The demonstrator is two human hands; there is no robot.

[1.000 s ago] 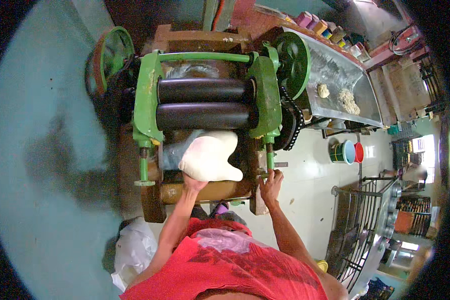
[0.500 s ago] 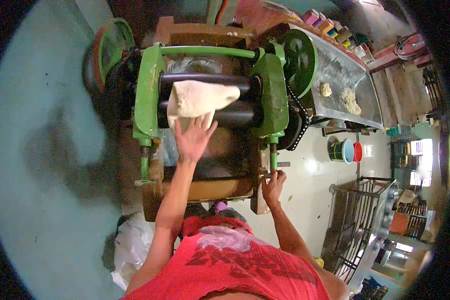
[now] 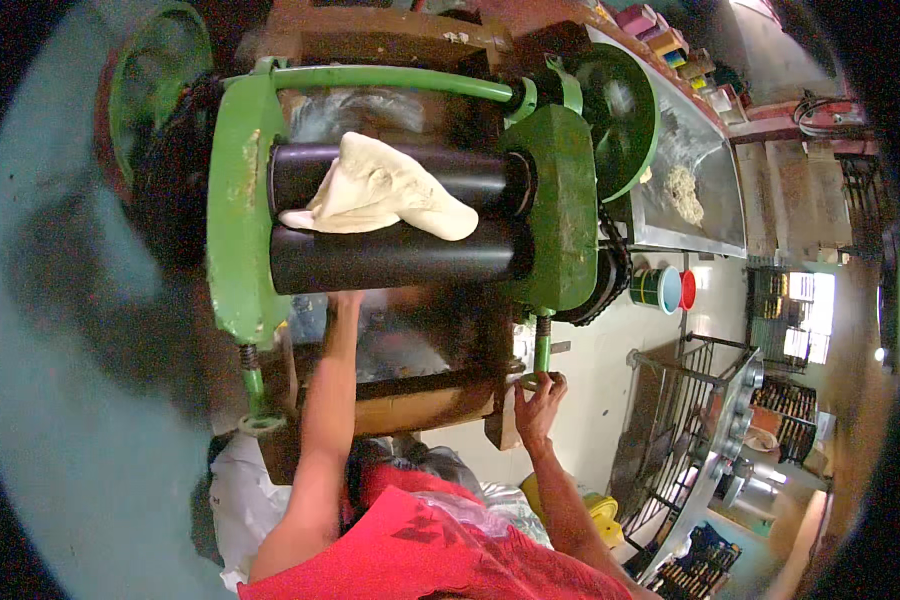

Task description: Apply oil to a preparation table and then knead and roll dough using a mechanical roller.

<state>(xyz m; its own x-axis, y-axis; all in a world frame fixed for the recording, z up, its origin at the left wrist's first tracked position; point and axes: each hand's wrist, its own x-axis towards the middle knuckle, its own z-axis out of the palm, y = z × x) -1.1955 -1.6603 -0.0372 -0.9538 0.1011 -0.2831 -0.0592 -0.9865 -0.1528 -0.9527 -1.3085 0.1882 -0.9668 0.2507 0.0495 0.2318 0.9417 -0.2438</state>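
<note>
A folded, pale sheet of dough (image 3: pixel 385 190) lies across the two dark rollers (image 3: pixel 400 258) of a green dough sheeter (image 3: pixel 242 200), bunched over the gap between them. My left hand (image 3: pixel 344 300) reaches in beneath the front roller. Only its wrist end shows; the roller hides the fingers, so what they touch cannot be seen. At the front right corner, my right hand (image 3: pixel 538 405) has its fingers curled round the lower end handle of a green adjusting screw (image 3: pixel 543 345).
A chain drive (image 3: pixel 618 255) and green wheel (image 3: pixel 610 120) flank the machine on the right. Beyond stands a metal table (image 3: pixel 708 160) with lumps of dough (image 3: pixel 683 195). Buckets (image 3: pixel 656 289) and a metal rack (image 3: pixel 670 430) stand on the floor at right.
The dough has dropped flatter onto the rollers. My left hand has left it and gone under the front roller. My right hand stays at the screw; the view has shifted closer.
</note>
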